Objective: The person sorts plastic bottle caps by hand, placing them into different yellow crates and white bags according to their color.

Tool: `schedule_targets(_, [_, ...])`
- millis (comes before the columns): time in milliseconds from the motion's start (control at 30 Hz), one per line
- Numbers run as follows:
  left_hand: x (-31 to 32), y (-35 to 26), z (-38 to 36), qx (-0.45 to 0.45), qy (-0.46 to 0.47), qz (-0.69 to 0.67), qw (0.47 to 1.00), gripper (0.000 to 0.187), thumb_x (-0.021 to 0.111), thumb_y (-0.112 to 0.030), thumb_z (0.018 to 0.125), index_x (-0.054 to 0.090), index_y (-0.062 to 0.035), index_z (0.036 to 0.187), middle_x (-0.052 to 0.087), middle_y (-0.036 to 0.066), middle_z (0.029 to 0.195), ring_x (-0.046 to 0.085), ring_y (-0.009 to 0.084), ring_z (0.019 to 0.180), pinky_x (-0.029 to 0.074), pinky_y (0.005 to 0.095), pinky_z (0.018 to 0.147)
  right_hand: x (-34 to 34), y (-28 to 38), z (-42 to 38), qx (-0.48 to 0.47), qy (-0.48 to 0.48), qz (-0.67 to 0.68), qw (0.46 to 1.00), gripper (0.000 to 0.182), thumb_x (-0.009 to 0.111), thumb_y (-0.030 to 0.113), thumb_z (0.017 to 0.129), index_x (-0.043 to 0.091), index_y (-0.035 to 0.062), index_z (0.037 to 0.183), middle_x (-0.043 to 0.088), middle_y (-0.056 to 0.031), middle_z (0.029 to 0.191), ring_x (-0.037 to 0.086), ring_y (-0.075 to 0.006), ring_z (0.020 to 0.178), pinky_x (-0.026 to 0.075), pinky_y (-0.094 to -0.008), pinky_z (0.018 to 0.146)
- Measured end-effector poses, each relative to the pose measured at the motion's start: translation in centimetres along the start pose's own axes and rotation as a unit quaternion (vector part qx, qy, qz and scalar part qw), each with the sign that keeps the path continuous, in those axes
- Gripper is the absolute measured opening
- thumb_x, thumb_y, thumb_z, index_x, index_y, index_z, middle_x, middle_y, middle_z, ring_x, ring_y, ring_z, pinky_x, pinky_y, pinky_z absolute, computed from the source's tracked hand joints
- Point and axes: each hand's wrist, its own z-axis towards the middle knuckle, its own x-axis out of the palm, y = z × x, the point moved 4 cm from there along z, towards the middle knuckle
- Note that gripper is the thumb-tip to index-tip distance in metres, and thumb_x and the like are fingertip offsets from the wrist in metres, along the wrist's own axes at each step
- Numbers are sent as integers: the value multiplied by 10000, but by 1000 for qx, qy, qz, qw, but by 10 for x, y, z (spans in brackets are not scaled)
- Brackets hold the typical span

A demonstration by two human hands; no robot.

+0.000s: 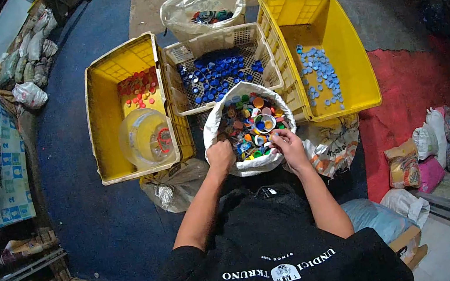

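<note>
A white sack (212, 126) with a rolled rim stands in front of me, full of mixed-colour plastic bottle caps (246, 122). My left hand (220, 154) is closed at the sack's left inner edge; what its fingers hold, if anything, is hidden. Over the right side of the caps, my right hand (290, 146) pinches what looks like a small orange-yellow bottle cap (275, 136). A white round lid (264, 123) with smaller caps inside it lies on the pile, just beyond my right fingertips.
Behind the sack, a white crate (214, 40) holds blue caps. The left yellow crate (92, 121) contains red caps and a clear plastic tub (144, 136); the right yellow crate (351, 60) has light-blue caps. Another open sack (174, 15) stands farther back. Filled bags (424, 141) lie at right.
</note>
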Motion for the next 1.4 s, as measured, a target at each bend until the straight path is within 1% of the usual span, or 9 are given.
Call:
schedule_targets(67, [3,1,1,-8,47,5,999,111,584,-176,789,666,-105,764,688,101,739,699,277,701,538,415,557,0,-2,7,17,11,18,1000,281,645,127,891,557,3,1126,627,-79,935,650,-142,805,550,-263,637])
schedule_targets(200, [-3,0,-5,-8,-33,-30,999,88,612,-172,747,683,-121,759,698,108,766,700,281,708,547,409,571,4,-1,17,52,7,38,998,167,534,70,921,520,-21,1060,599,-101,908,665,-195,870,593,-336,746])
schedule_targets(367, [-22,3,-16,-40,-14,-108,993,162,623,-200,740,692,-96,844,697,137,811,692,321,786,552,437,664,7,-15,29,62,59,27,996,204,415,35,722,567,23,857,559,-62,777,441,-118,587,359,-250,504])
schedule_targets(433, [-22,7,-14,-60,112,-160,979,244,611,-200,758,674,-86,964,693,157,843,678,344,849,539,458,731,10,-15,27,75,68,19,995,202,418,49,739,568,30,872,544,-52,765,443,-116,589,365,-246,511])
schedule_targets(633, [-3,15,-9,-84,38,-132,987,273,635,-250,738,711,-125,969,693,175,895,680,334,869,541,463,754,25,-18,24,98,53,38,993,144,464,135,890,575,75,960,517,2,736,461,-88,551,354,-221,477])
schedule_targets(867, [0,10,-1,-61,105,-58,991,203,645,-212,741,729,-91,882,708,158,883,704,304,816,563,412,685,24,-15,23,105,59,-63,991,117,566,181,938,587,81,995,531,37,733,493,-56,570,377,-217,470])
schedule_targets(1000, [-1,9,-4,-61,60,-99,991,319,679,-312,708,703,-109,952,696,153,851,685,319,829,545,462,695,24,-17,24,96,63,-95,989,166,561,241,952,589,84,996,536,29,756,492,-61,574,385,-218,488])
schedule_targets(1167, [-33,3,-21,-77,1,-121,990,382,657,-371,730,668,-118,1016,690,139,824,680,320,807,536,461,690,35,1,14,175,87,184,963,453,443,522,972,596,101,1041,539,1,827,530,-127,712,419,-280,610])
schedule_targets(1400, [-82,-15,-50,-39,-102,-351,930,407,667,-321,758,649,-132,1117,690,122,834,682,264,766,536,394,688,38,4,25,126,115,39,985,499,352,521,1002,601,103,1108,550,8,878,510,-102,770,395,-275,638])
